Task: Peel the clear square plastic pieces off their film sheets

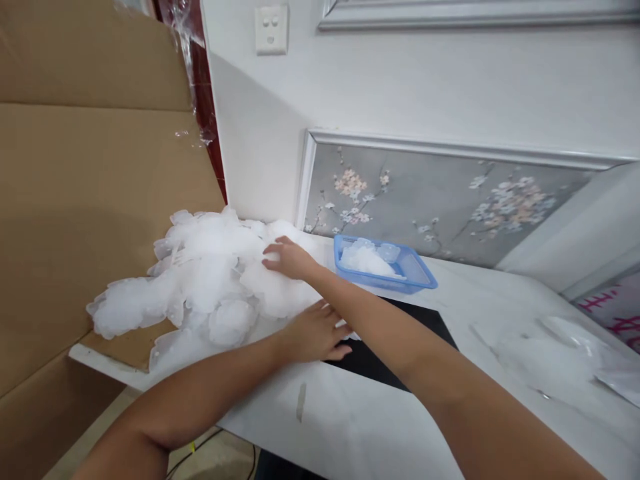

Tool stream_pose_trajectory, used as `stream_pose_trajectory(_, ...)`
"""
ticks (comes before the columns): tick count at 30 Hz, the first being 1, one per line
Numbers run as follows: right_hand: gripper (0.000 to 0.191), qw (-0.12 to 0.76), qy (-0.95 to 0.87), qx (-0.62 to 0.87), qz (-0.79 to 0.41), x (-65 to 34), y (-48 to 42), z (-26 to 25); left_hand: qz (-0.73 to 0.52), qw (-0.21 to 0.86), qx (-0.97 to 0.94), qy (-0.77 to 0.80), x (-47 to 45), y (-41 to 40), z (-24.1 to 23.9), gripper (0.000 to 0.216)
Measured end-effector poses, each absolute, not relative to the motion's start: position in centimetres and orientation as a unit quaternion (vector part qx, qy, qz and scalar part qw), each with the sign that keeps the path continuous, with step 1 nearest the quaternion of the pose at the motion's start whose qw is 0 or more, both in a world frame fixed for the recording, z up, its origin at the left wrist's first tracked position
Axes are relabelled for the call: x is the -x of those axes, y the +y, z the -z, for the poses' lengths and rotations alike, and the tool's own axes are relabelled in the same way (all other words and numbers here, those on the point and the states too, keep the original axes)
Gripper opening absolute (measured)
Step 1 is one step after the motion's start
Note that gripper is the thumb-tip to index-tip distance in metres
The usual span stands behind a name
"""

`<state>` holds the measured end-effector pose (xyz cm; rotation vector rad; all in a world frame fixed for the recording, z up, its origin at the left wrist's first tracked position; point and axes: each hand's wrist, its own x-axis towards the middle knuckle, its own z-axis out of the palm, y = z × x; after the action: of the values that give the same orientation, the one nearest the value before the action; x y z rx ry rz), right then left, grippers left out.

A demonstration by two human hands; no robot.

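Observation:
A heap of white, translucent, thin pieces with scalloped edges [215, 247] covers the left end of the table. My right hand [290, 259] reaches across over my left forearm side and rests at the heap's right part, fingers apart and slightly curved. My left hand [317, 333] is lower, at the left edge of a black mat [395, 333], its fingers spread. A bit of white shows just beyond its fingertips, partly hidden by my right forearm. More of the white pieces lie in a blue plastic basket [420, 272] behind the mat.
A large cardboard box [100, 173] stands along the left. The white table [390, 427] runs up to a wall with a framed flower panel [440, 193]. Clear plastic bags [575, 347] lie at the right. Cables [200, 443] are on the floor below.

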<state>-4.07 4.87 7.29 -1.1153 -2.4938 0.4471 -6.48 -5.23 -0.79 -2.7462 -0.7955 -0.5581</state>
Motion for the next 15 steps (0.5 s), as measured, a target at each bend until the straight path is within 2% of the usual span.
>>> stream_pose_trajectory(2,0.055,0.147,-0.851,0.449,-0.231,2.6,6.1,-5.9,0.203,0.186,0.943,-0.185,5.9,-6.4,0.2,0.032)
stream_pose_trajectory(4,0.071,0.165,-0.823,0.466,-0.281,1.3,7.2,-5.0,0.206,0.233,0.941,-0.132,5.4,-7.5,0.2,0.024)
stream_pose_trajectory(5,0.073,0.186,-0.817,0.457,-0.3,0.7,7.7,-4.9,0.201,0.243,0.941,-0.126,5.2,-8.0,0.4,0.024)
stream_pose_trajectory(9,0.046,0.193,-0.842,0.384,-0.325,-0.2,8.1,-6.8,0.14,0.19,0.946,-0.221,5.1,-8.4,1.7,0.043)
stream_pose_trajectory(12,0.029,0.241,-0.875,0.377,-0.184,1.9,5.3,-9.0,0.094,0.091,0.95,-0.284,5.5,-8.0,2.7,0.051)
stream_pose_trajectory(13,0.024,0.269,-0.889,0.339,-0.147,3.2,3.7,-9.4,0.092,0.062,0.95,-0.293,5.6,-7.9,3.0,0.05)
stream_pose_trajectory(15,0.017,0.249,-0.934,0.197,-0.162,6.4,0.0,-9.5,0.11,0.022,0.946,-0.303,5.8,-7.7,3.8,0.05)
